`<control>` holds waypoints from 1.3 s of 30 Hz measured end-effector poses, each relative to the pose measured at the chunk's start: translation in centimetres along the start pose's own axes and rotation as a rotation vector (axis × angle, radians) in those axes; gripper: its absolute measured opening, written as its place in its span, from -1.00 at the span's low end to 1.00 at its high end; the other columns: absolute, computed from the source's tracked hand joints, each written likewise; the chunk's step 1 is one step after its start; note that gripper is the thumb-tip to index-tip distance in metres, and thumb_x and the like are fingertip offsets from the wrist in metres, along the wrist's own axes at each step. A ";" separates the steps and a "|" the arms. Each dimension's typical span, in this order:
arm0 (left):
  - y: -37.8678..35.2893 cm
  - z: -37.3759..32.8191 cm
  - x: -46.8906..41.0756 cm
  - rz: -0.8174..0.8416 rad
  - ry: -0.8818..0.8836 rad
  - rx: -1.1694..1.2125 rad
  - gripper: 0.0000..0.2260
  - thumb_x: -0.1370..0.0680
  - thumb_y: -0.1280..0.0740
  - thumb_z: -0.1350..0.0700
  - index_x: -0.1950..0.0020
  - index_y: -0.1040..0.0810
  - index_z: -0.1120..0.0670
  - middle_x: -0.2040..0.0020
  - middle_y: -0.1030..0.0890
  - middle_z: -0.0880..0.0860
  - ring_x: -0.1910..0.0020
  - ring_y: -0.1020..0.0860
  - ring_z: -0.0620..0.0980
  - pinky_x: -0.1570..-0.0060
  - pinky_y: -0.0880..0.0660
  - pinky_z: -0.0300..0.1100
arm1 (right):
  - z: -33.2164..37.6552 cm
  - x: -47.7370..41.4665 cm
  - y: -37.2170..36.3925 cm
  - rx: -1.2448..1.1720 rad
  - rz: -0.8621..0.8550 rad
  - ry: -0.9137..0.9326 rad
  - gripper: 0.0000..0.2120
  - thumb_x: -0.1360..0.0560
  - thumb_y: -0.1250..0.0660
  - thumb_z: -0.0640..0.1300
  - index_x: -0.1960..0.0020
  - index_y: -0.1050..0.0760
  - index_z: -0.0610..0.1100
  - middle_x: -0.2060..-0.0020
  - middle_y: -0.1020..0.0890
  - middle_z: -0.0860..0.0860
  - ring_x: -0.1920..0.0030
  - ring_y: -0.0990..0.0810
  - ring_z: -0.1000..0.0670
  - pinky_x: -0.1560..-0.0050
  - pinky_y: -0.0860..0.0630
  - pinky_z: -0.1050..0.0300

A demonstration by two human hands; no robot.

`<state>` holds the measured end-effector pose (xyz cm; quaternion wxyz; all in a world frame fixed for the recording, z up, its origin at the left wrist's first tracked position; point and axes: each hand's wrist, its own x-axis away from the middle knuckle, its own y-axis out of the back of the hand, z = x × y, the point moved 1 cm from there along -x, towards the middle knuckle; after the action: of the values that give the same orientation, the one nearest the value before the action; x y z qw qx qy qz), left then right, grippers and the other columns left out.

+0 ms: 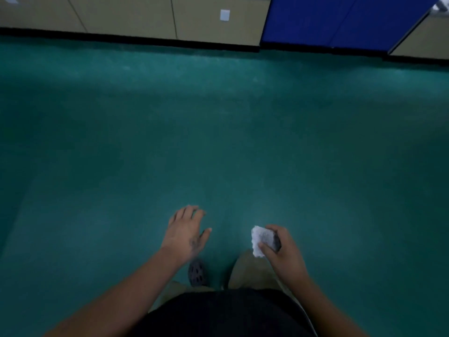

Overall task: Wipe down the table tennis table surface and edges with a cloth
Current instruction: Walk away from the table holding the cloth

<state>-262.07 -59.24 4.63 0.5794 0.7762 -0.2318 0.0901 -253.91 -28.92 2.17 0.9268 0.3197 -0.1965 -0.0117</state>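
My right hand [281,249] grips a crumpled cloth [261,239], white with a dark grey patch, held in the air above my right leg. My left hand [185,233] hangs in front of me with relaxed, spread fingers and holds nothing. Both hands are above a green floor [218,130]. A blue panel [328,20] at the top right may be a folded table tennis table, but I cannot tell. No flat table surface is in view.
A beige wall [121,13] with a black skirting strip runs along the top, with a white socket plate [224,15] on it. My dark perforated shoe [197,272] and beige trousers [252,271] show below my hands.
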 end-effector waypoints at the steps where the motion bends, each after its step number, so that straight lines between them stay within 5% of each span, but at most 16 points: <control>1: 1.3 -0.1 -2.7 0.001 -0.002 0.003 -0.52 -0.71 -0.18 -0.22 -0.59 -0.35 -0.06 -0.55 -0.36 -0.02 -0.56 -0.30 0.05 -0.56 -0.21 -0.04 | 0.6 -2.3 0.5 -0.013 0.002 -0.007 -0.60 -0.57 -0.55 -0.03 -0.30 -0.49 0.20 -0.16 -0.60 0.29 -0.15 -0.58 0.31 -0.05 -0.50 0.40; 5: 4.0 -1.0 -11.7 0.001 -0.001 -0.005 -0.51 -0.72 -0.17 -0.23 -0.60 -0.34 -0.06 -0.56 -0.35 -0.02 -0.57 -0.29 0.05 -0.58 -0.20 -0.05 | 1.3 -11.1 2.3 -0.024 0.021 -0.031 -0.60 -0.57 -0.56 -0.07 -0.28 -0.47 0.21 -0.15 -0.60 0.25 -0.10 -0.59 0.31 -0.04 -0.48 0.39; 10: 8.4 -2.8 -22.8 0.007 0.081 -0.016 -0.50 -0.72 -0.16 -0.24 -0.61 -0.33 -0.07 -0.56 -0.35 -0.05 -0.56 -0.30 0.03 -0.56 -0.20 -0.08 | 2.9 -24.7 6.7 -0.055 0.092 -0.011 -0.60 -0.58 -0.55 -0.10 -0.33 -0.49 0.12 -0.17 -0.61 0.22 -0.16 -0.61 0.21 -0.21 -0.56 0.05; 17: 15.7 -5.5 -35.7 -0.020 0.120 -0.002 -0.51 -0.71 -0.20 -0.21 -0.59 -0.38 -0.02 -0.53 -0.40 -0.01 -0.52 -0.35 0.07 -0.54 -0.24 -0.05 | 8.0 -42.5 14.3 0.016 0.158 0.082 -0.59 -0.59 -0.54 -0.11 -0.33 -0.48 0.15 -0.21 -0.59 0.15 -0.20 -0.63 0.06 -0.25 -0.55 0.02; 22: 19.4 -5.4 -44.4 -0.066 0.186 0.083 -0.51 -0.71 -0.20 -0.24 -0.59 -0.38 -0.07 -0.53 -0.41 -0.05 -0.54 -0.35 0.04 -0.55 -0.23 -0.07 | 12.4 -54.2 16.7 -0.012 0.114 0.098 -0.59 -0.57 -0.56 -0.09 -0.35 -0.52 0.08 -0.23 -0.61 0.16 -0.20 -0.64 0.13 -0.25 -0.56 0.05; 33: 30.5 1.4 -69.6 -0.037 0.129 0.061 -0.51 -0.69 -0.22 -0.25 -0.54 -0.44 -0.03 -0.48 -0.45 -0.01 -0.46 -0.41 0.09 -0.49 -0.29 -0.05 | 22.8 -77.0 17.1 0.015 0.066 0.015 -0.57 -0.54 -0.58 -0.05 -0.28 -0.48 0.24 -0.13 -0.60 0.29 -0.13 -0.58 0.32 -0.03 -0.45 0.47; 39: 39.6 2.4 -83.7 -0.067 -0.022 -0.015 -0.52 -0.64 -0.27 -0.20 -0.45 -0.56 0.05 -0.37 -0.55 0.08 -0.35 -0.52 0.22 -0.40 -0.42 0.05 | 27.3 -87.8 18.8 -0.043 -0.033 -0.021 -0.57 -0.53 -0.61 -0.08 -0.28 -0.51 0.18 -0.17 -0.62 0.20 -0.16 -0.62 0.19 -0.18 -0.55 0.15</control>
<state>-354.09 -48.92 3.67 0.5850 0.7802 -0.2130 0.0604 -347.00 -17.05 1.70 0.9310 0.3028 -0.2008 -0.0344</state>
